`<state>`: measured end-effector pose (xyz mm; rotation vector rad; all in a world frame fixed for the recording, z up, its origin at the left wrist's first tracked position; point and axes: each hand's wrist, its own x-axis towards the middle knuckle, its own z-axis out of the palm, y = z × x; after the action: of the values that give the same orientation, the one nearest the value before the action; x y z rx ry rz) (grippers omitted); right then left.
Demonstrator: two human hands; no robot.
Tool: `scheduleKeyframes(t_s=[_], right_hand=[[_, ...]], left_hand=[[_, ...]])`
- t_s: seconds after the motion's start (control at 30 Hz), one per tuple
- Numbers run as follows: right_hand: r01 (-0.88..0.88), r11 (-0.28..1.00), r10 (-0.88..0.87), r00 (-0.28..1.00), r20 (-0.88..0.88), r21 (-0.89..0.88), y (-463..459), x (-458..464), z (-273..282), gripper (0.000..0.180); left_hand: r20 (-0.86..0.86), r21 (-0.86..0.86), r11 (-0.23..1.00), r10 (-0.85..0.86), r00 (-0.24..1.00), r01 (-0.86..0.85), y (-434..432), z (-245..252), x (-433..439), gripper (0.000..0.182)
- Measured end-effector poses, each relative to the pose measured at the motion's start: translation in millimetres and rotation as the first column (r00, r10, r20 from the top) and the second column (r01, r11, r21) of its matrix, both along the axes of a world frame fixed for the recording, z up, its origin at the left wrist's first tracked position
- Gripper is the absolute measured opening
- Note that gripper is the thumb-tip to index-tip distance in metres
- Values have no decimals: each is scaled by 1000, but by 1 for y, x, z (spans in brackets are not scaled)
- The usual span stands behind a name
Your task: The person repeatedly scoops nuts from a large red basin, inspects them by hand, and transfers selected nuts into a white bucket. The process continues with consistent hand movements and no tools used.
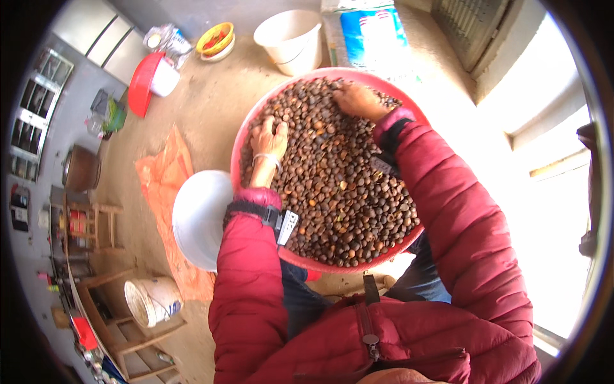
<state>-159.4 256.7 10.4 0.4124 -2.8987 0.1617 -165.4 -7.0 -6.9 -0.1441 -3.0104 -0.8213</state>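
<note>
A wide red basin (331, 267) in front of me is filled with small round brown seeds or nuts (331, 187), a few of them yellowish. On the left side of the heap rests my left hand (269, 139), its fingers apart and pressed among the seeds. A pale bracelet circles that wrist, and a strapped device (288, 226) with a small display sits on the sleeve behind it. Near the basin's far rim, my right hand (357, 102) is lowered into the seeds. Its fingertips are hidden, so I cannot see whether it holds any.
Against the basin's left side stands a white bucket (199, 221), partly over an orange sack (168, 168). Beyond the basin are another white bucket (290, 41) and a blue-and-white sack (374, 36). A yellow bowl (216, 38) holds red items. A dirty bucket (151, 302) stands by a wooden frame (124, 345).
</note>
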Motion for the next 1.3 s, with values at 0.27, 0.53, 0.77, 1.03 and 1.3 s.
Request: scheduleKeyframes(t_s=[0.27,0.53,0.77,1.03,1.3], right_hand=[[190,925,-90,950,298,-329,-42,47,18,29],[496,343,112,822,559,-798,-37,130,25,31],[653,-239,401,740,539,-719,-40,158,48,22],[657,-190,350,740,575,-730,-28,151,55,23],[589,-80,287,786,548,-804,-31,160,69,25]], left_hand=[[0,247,950,-196,981,190,55,5,55,35],[503,779,598,-417,757,-189,60,47,122,34],[541,784,172,-660,521,-597,46,65,132,36],[425,755,-32,-737,525,-655,38,58,126,58],[435,711,-80,-731,526,-699,45,62,134,61]])
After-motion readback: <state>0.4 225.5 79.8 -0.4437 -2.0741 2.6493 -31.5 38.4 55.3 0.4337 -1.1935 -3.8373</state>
